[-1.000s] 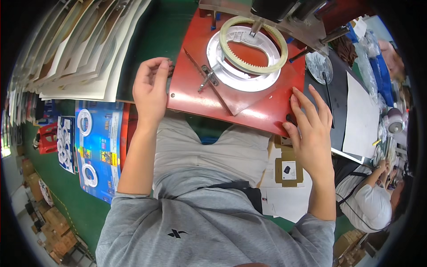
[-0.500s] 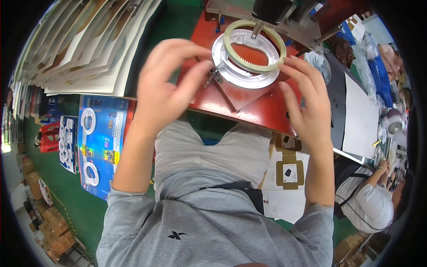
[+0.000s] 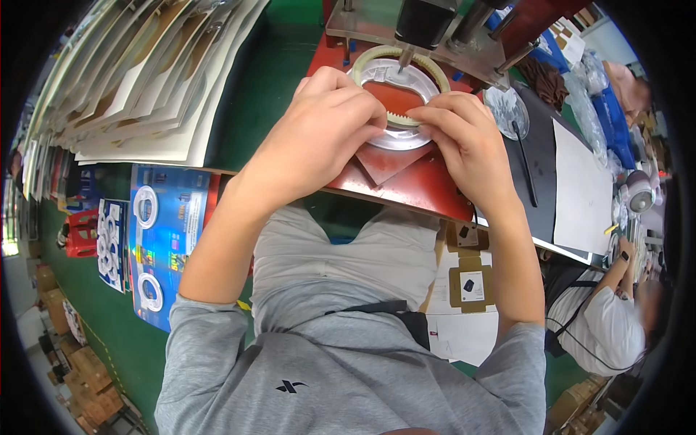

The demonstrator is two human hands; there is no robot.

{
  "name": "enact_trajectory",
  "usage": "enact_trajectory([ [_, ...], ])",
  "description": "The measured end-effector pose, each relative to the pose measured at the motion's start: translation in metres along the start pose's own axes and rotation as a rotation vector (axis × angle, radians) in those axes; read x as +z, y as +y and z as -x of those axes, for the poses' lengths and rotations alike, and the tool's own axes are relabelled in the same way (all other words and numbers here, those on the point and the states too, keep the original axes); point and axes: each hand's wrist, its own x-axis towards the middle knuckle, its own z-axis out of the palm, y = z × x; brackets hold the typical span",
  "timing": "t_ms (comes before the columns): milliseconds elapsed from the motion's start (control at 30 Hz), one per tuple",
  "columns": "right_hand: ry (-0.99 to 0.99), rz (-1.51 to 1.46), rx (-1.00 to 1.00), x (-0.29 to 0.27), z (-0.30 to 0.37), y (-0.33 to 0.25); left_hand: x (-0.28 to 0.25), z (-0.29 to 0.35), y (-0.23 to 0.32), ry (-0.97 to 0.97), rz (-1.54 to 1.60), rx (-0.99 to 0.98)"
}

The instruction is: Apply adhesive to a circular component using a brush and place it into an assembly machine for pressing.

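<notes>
A cream ring with inner teeth (image 3: 400, 119) lies over a shiny white ring (image 3: 399, 140) on the red machine base (image 3: 428, 194). My left hand (image 3: 319, 134) is closed in a pinch at the near left of the rings, its fingers covering that part of the rim. From the right, my right hand (image 3: 464, 138) pinches the near edge of the toothed ring between thumb and fingers. The far rim stays visible beneath the metal tip (image 3: 406, 58) of a black machine head (image 3: 426, 22). A diamond-shaped plate (image 3: 384, 167) sits under the near side.
Stacked card sheets (image 3: 145, 87) rise at the left. Lower down hangs a blue printed panel (image 3: 167, 239) with white rings. A black board (image 3: 536, 181) bearing a white sheet (image 3: 580, 181) lies at the right. Beyond it, another person (image 3: 602, 326) sits.
Both hands have come inward and closed at the near rim; the left was open beside the rings. The toothed ring, tilted before, now sits lower over the white ring.
</notes>
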Motion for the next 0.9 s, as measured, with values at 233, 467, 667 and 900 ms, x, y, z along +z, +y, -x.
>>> enact_trajectory([
  [233,0.076,0.053,0.022,0.016,-0.001,-0.018,-0.015,0.003,-0.007,-0.058,0.034,-0.014],
  [467,0.148,0.044,0.065,0.023,-0.002,-0.024,-0.018,-0.001,-0.016,-0.108,0.075,-0.027],
  [667,0.115,0.030,0.098,0.020,-0.004,-0.027,-0.018,-0.007,-0.025,-0.170,0.091,-0.022],
  [900,0.092,0.012,0.096,0.016,-0.004,-0.024,-0.023,-0.008,-0.033,-0.210,0.185,-0.015],
])
